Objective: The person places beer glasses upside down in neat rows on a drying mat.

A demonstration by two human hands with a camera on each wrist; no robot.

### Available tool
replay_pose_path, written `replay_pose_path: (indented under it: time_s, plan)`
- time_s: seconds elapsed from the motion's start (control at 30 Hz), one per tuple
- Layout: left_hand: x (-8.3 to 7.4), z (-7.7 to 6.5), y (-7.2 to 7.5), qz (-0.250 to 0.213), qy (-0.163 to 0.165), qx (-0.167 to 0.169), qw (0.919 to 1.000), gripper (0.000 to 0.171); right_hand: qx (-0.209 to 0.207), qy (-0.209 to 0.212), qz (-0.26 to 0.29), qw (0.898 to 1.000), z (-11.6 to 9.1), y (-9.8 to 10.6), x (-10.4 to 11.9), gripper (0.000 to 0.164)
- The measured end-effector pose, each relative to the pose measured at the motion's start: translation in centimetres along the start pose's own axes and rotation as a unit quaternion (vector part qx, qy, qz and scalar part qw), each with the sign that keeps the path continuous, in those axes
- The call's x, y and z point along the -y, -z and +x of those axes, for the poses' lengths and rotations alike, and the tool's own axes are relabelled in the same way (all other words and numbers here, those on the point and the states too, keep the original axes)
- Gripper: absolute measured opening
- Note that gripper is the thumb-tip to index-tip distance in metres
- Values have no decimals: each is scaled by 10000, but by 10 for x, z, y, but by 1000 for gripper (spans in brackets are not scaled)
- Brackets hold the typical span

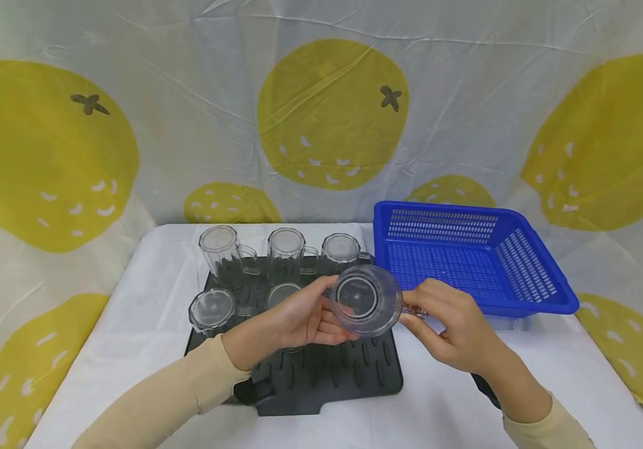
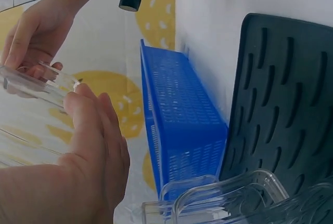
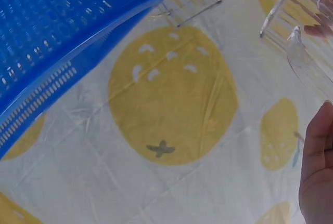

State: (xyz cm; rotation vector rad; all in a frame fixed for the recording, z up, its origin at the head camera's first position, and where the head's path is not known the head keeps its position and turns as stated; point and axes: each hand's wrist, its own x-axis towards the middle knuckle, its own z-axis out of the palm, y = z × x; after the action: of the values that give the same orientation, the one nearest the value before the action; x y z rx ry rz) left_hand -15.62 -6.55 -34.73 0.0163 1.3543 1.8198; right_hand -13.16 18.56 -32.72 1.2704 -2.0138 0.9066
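Note:
A clear glass mug (image 1: 367, 300) is held up over the near right part of the dark drying mat (image 1: 349, 374), its round end turned to the head camera and showing a raised ring. My left hand (image 1: 304, 315) cups the mug's left side, thumb up at the top and fingers beneath. On the other side, my right hand (image 1: 450, 321) pinches the handle between thumb and fingers. In the left wrist view, the left fingers (image 2: 91, 125) lie along the glass. Several more glass mugs (image 1: 220, 255) stand on the mat, one partly hidden behind my left hand.
A blue plastic basket (image 1: 546, 274) with slotted walls sits at the right back of the white-covered table (image 1: 147, 324). Close behind the table hangs a curtain (image 1: 186, 125) printed with yellow lemons. The mugs' handles (image 1: 249, 259) in the back row point right.

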Motion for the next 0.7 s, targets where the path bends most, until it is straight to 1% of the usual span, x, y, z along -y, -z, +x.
replay_pose_path:
  time_s: [0.1,0.2,0.37,0.47,0.57,0.7]
  plan:
    - [-6,1,1,194,-94,-218,9995,66,18,72,-74,9999,2,1,2,33]
    - [-11,1,3,418,-193,-321,9984,68,40,138,-190,9997,3,1,4,31]
    - [-17,2,4,695,-309,-343,9965,68,81,296,-332,9990,2,-1,5,30]
    - [-18,2,4,841,-456,-374,9947,66,139,307,-403,9986,-1,-2,4,31]
    - [-19,2,4,934,-654,-409,9926,62,239,262,-441,9984,-4,-3,3,31]
    - [-19,2,5,1099,-882,-440,9890,56,514,119,-384,9979,-9,-4,3,28]
